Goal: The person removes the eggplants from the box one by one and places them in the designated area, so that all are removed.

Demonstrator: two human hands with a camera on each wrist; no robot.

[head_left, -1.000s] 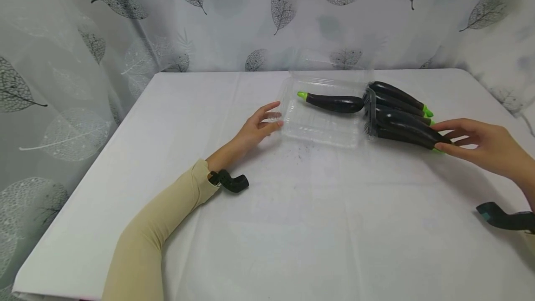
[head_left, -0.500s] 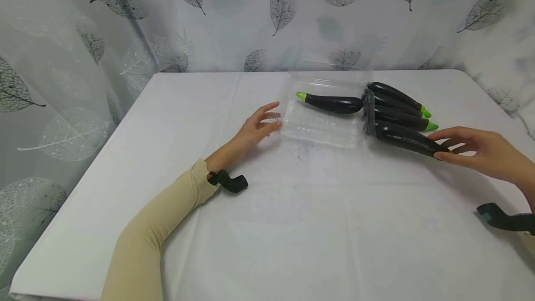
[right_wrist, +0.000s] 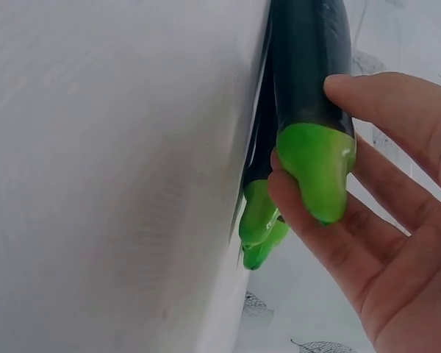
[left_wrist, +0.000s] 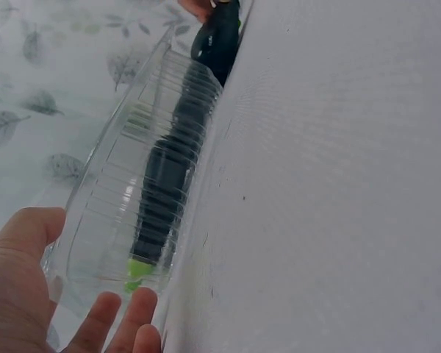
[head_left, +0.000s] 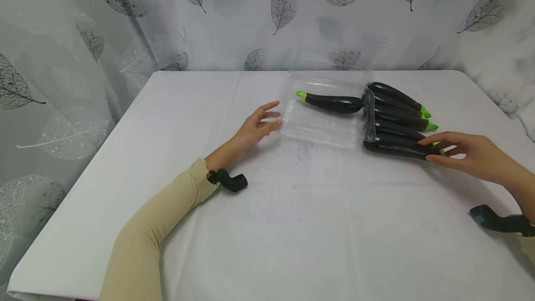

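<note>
My left hand (head_left: 252, 129) rests at the left end of a clear plastic box (head_left: 319, 131), its fingers loosely spread. In the left wrist view, the thumb lies by the rim. One black eggplant (head_left: 334, 103) with a green stem lies inside the box. My right hand (head_left: 470, 152) pinches the nearest of several eggplants outside the box near its green stem end. This held eggplant (head_left: 394, 147) lies in front of the row, its blunt end by the box's right front corner. In the right wrist view, the thumb presses one side and fingers support the green cap (right_wrist: 320, 165).
More eggplants (head_left: 401, 117) lie side by side right of the box, stems pointing right. The box's clear lid (head_left: 330, 65) stands raised at the back. A white cloth (head_left: 292, 236) covers the table, and a leaf-patterned curtain (head_left: 234, 13) hangs behind.
The held eggplant has moved toward me and slightly left with my right hand, from over the row to its front. Another eggplant now shows behind it. My left hand stays by the box.
</note>
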